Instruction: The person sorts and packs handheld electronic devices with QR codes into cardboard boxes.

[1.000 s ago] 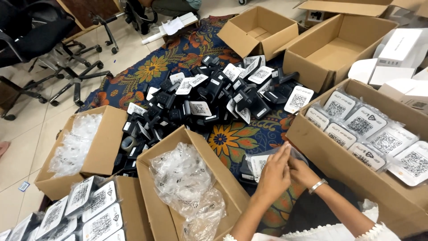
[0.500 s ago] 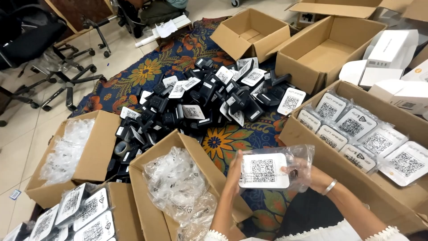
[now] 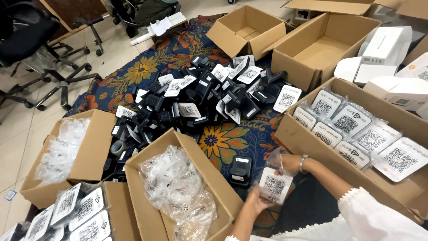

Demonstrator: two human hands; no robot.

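Holding one white code-printed card (image 3: 275, 185) in a clear bag: left hand (image 3: 255, 203) closed on its lower edge, right hand (image 3: 289, 163) pinching the bag top. Long axis roughly upright, printed face toward camera, above the patterned rug's (image 3: 223, 142) near edge. Just beside: black device (image 3: 240, 170); cardboard box of bagged cards (image 3: 356, 129) at right.
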